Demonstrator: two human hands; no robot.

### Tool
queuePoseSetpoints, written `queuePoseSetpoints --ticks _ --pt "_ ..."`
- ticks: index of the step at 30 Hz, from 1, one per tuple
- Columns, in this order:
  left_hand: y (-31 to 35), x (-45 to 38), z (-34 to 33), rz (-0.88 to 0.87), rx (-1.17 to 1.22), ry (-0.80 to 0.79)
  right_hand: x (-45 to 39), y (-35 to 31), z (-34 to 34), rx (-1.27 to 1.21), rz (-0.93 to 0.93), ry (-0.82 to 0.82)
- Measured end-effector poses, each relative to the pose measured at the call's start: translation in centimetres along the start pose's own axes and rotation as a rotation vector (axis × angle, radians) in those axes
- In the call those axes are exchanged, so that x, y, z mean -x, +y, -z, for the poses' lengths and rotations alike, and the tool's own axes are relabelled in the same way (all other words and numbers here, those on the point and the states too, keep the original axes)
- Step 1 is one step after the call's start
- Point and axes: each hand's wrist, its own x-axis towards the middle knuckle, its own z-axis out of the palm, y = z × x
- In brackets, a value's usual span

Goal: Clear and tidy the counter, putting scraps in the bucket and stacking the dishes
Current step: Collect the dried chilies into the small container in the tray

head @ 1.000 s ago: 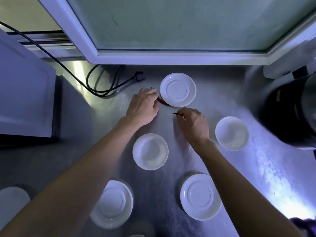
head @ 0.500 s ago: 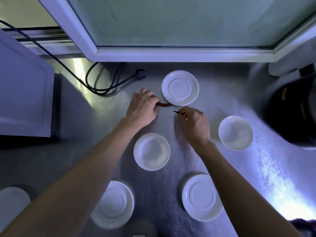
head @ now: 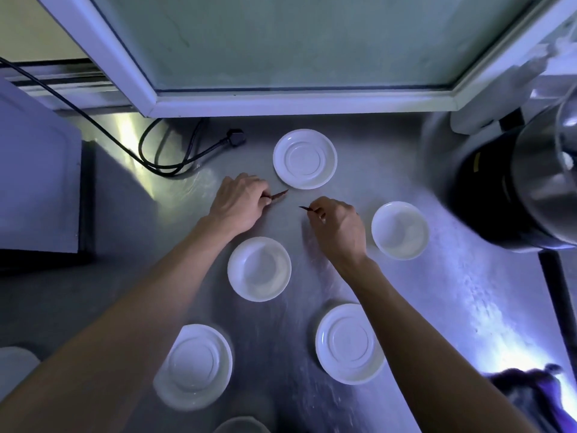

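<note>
Lifted clear of the saucer's rim since half a second ago, the reddish scrap [head: 278,195] now points out from my left hand [head: 239,204] above the steel bench [head: 437,295].

Left fingers [head: 260,190] are curled round that scrap, its tip just short of the white saucer [head: 305,159] at 12 o'clock; my right hand [head: 338,228] pinches a smaller dark sliver [head: 306,208] between thumb and fingertips, the two scraps near but apart. Bowls sit at 6 o'clock of my left hand [head: 259,269] and 3 o'clock of my right [head: 400,230]. Two more saucers lie nearer me, at 7 o'clock [head: 195,367] and 5 o'clock [head: 348,342], unstacked. A black cable [head: 162,160] coils at 10 o'clock; a dark pot [head: 512,195] stands at 3 o'clock. No bucket is identifiable.
</note>
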Motion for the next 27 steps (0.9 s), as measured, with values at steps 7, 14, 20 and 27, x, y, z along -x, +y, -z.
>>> queuePoseSetpoints --ticks 7,14,20,27 --pt "2.2 6.4 4.1 0.05 0.187 0.048 4.8 -1.8 3.1 -0.01 0.03 0.057" --pt "4.8 14.8 4.9 0.022 0.303 0.076 12.4 -2.9 4.2 0.019 0.04 0.111" --pt "5.7 21.0 4.2 0.007 0.321 0.069 19.3 -3.1 3.3 0.039 0.032 0.096" --pt "6.3 26.2 4.1 0.036 0.285 0.149 23.4 -2.5 2.4 0.005 0.091 0.065"
